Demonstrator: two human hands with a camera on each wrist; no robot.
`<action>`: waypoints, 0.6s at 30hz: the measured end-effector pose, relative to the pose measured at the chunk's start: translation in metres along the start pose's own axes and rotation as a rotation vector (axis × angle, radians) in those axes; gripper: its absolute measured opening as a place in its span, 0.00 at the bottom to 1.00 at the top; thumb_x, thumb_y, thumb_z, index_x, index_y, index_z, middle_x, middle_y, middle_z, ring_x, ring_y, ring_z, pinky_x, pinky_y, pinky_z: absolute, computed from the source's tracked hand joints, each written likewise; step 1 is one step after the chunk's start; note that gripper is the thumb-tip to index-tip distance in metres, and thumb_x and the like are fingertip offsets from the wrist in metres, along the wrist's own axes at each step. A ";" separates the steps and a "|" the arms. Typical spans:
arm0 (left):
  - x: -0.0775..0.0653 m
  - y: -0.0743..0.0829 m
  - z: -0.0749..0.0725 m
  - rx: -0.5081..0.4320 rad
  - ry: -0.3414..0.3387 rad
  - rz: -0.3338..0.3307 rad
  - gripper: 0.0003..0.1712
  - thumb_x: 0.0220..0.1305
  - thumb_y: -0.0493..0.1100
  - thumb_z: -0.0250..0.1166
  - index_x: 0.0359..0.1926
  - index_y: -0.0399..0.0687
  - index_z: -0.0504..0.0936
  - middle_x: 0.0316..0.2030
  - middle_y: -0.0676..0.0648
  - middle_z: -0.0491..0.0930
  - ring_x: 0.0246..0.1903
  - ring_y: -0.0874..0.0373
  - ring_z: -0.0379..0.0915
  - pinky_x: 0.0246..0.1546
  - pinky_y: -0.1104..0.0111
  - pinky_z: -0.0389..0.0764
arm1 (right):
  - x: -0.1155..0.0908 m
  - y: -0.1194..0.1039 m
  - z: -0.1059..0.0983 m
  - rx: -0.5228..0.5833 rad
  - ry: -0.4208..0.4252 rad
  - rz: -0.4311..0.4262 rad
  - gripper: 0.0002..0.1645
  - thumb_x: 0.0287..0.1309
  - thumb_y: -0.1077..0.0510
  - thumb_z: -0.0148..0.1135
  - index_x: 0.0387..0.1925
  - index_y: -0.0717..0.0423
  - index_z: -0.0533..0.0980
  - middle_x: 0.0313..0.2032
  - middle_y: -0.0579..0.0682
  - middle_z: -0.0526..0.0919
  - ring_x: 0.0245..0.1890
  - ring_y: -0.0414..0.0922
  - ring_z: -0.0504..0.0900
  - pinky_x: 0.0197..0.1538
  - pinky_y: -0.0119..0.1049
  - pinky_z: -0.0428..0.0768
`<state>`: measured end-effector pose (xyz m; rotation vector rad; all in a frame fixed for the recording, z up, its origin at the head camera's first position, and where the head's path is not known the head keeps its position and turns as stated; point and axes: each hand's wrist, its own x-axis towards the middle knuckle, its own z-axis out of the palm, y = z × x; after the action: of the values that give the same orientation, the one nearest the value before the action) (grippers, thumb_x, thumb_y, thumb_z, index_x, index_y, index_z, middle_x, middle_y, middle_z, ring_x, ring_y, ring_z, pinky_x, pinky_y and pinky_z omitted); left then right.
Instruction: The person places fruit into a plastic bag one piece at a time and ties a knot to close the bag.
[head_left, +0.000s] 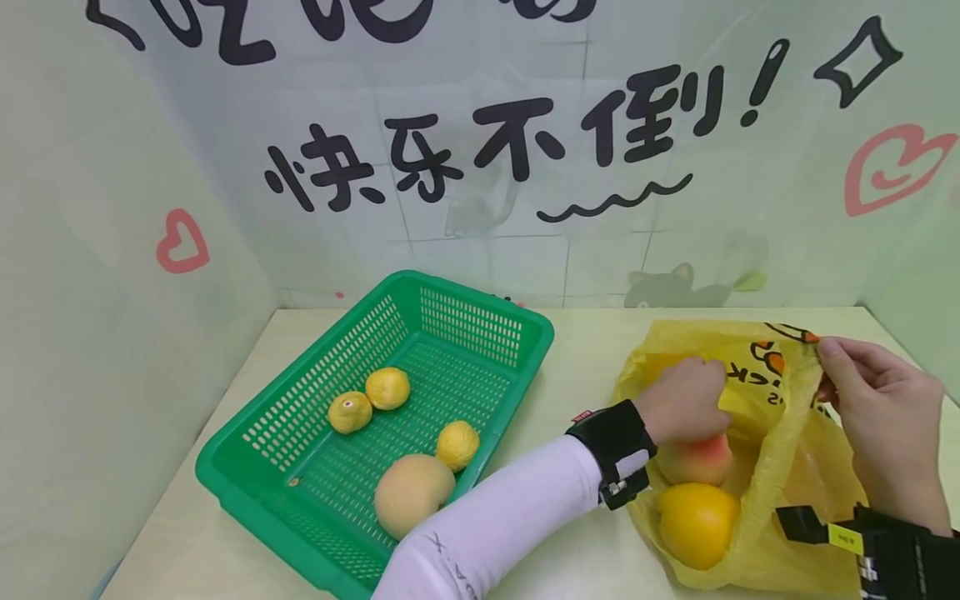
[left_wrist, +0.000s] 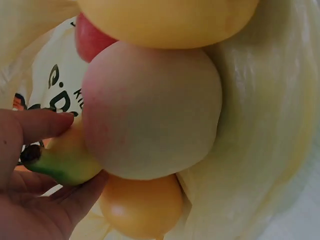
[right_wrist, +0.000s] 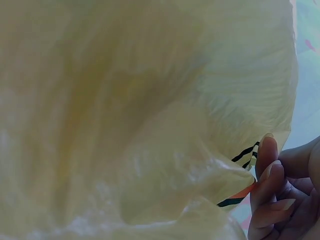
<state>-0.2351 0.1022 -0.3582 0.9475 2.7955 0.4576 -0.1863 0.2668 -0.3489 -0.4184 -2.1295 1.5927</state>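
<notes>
Well, banana (left_wrist: 75,159) within left hand (head_left: 688,400).

- Head: forward, down over the worktop (head_left: 572,367).
- Left wrist: close, into the yellow bag (head_left: 810,467).
- Right wrist: close, facing the bag's plastic.
- All share the bag.

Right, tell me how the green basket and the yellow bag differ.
The green basket keeps a firm shape with slotted walls; the yellow bag is thin, creased and printed. Neither hand grips the basket, while the right hand pinches the bag's edge. Both contain fruit.
</notes>
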 end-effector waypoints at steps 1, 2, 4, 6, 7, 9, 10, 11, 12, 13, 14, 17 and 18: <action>0.000 0.001 0.002 0.000 0.013 -0.007 0.09 0.63 0.49 0.65 0.39 0.52 0.76 0.31 0.56 0.72 0.32 0.66 0.68 0.26 0.79 0.66 | 0.000 0.000 0.000 -0.006 0.001 0.001 0.07 0.67 0.54 0.58 0.41 0.38 0.80 0.26 0.28 0.81 0.21 0.32 0.72 0.28 0.15 0.73; -0.001 0.002 0.004 0.003 0.030 -0.019 0.10 0.63 0.49 0.65 0.41 0.53 0.77 0.33 0.56 0.72 0.33 0.66 0.67 0.26 0.79 0.66 | 0.000 0.000 0.000 -0.014 0.002 -0.002 0.07 0.67 0.54 0.58 0.41 0.39 0.80 0.25 0.28 0.80 0.21 0.32 0.72 0.28 0.15 0.73; -0.002 0.004 0.007 0.029 0.074 -0.040 0.10 0.63 0.50 0.66 0.43 0.55 0.79 0.36 0.56 0.74 0.34 0.65 0.67 0.28 0.78 0.67 | 0.000 0.000 0.001 -0.025 0.010 0.000 0.06 0.67 0.54 0.58 0.41 0.39 0.80 0.25 0.28 0.80 0.21 0.32 0.72 0.28 0.15 0.73; -0.003 0.006 0.011 0.057 0.108 -0.072 0.10 0.64 0.52 0.65 0.44 0.58 0.81 0.39 0.56 0.75 0.36 0.65 0.68 0.29 0.77 0.68 | 0.000 0.000 0.002 -0.038 0.017 0.002 0.06 0.67 0.54 0.58 0.41 0.39 0.80 0.25 0.29 0.80 0.21 0.32 0.72 0.28 0.15 0.73; -0.003 0.007 0.013 0.075 0.123 -0.085 0.10 0.64 0.53 0.65 0.44 0.60 0.81 0.40 0.56 0.75 0.37 0.64 0.68 0.30 0.77 0.69 | 0.000 0.000 0.003 -0.044 0.019 0.003 0.06 0.67 0.54 0.58 0.41 0.40 0.80 0.25 0.29 0.79 0.21 0.32 0.72 0.28 0.15 0.73; -0.003 0.007 0.017 0.105 0.150 -0.103 0.11 0.64 0.55 0.65 0.46 0.62 0.82 0.43 0.55 0.76 0.38 0.63 0.69 0.32 0.76 0.70 | 0.000 0.000 0.004 -0.048 0.023 0.004 0.05 0.67 0.54 0.58 0.40 0.40 0.80 0.25 0.29 0.79 0.21 0.32 0.72 0.28 0.16 0.73; -0.003 0.007 0.020 0.117 0.164 -0.107 0.12 0.64 0.56 0.65 0.46 0.62 0.82 0.44 0.54 0.76 0.39 0.63 0.69 0.33 0.76 0.71 | 0.000 0.001 0.004 -0.048 0.022 0.004 0.05 0.67 0.54 0.58 0.40 0.40 0.80 0.25 0.29 0.79 0.21 0.32 0.72 0.28 0.16 0.73; -0.002 0.007 0.022 0.129 0.174 -0.109 0.13 0.64 0.57 0.65 0.46 0.61 0.81 0.43 0.54 0.76 0.38 0.63 0.70 0.34 0.77 0.72 | 0.000 0.001 0.004 -0.048 0.021 0.005 0.05 0.67 0.54 0.58 0.40 0.40 0.80 0.25 0.29 0.79 0.21 0.32 0.72 0.28 0.16 0.73; -0.002 0.007 0.024 0.147 0.188 -0.107 0.14 0.64 0.58 0.65 0.45 0.60 0.81 0.43 0.54 0.76 0.37 0.63 0.70 0.34 0.77 0.73 | 0.000 0.001 0.004 -0.050 0.021 0.005 0.05 0.67 0.54 0.58 0.41 0.40 0.80 0.25 0.29 0.79 0.21 0.32 0.72 0.28 0.16 0.73; -0.002 0.007 0.026 0.164 0.202 -0.101 0.14 0.63 0.58 0.65 0.45 0.60 0.81 0.41 0.54 0.76 0.37 0.64 0.71 0.34 0.77 0.73 | 0.000 0.001 0.004 -0.052 0.023 0.005 0.05 0.67 0.54 0.58 0.40 0.40 0.80 0.25 0.29 0.79 0.21 0.32 0.72 0.27 0.16 0.72; -0.002 0.007 0.027 0.179 0.213 -0.096 0.14 0.63 0.59 0.66 0.44 0.59 0.81 0.40 0.55 0.77 0.36 0.64 0.72 0.34 0.78 0.74 | 0.000 0.002 0.004 -0.054 0.026 0.004 0.05 0.67 0.53 0.58 0.40 0.39 0.80 0.24 0.30 0.79 0.21 0.32 0.72 0.27 0.16 0.72; -0.002 0.007 0.030 0.215 0.224 -0.075 0.13 0.64 0.59 0.65 0.41 0.59 0.82 0.36 0.56 0.78 0.33 0.65 0.73 0.33 0.78 0.75 | 0.000 0.002 0.005 -0.058 0.032 0.003 0.05 0.67 0.53 0.58 0.39 0.39 0.80 0.24 0.30 0.78 0.21 0.32 0.71 0.27 0.17 0.71; -0.002 0.006 0.031 0.220 0.220 -0.068 0.13 0.64 0.59 0.64 0.41 0.59 0.82 0.35 0.57 0.78 0.33 0.65 0.73 0.33 0.78 0.75 | 0.000 0.002 0.005 -0.061 0.034 0.002 0.05 0.67 0.53 0.58 0.39 0.39 0.80 0.23 0.30 0.78 0.21 0.32 0.71 0.27 0.17 0.71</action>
<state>-0.2229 0.1131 -0.3848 0.8868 3.1183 0.2626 -0.1891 0.2629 -0.3518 -0.4640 -2.1573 1.5144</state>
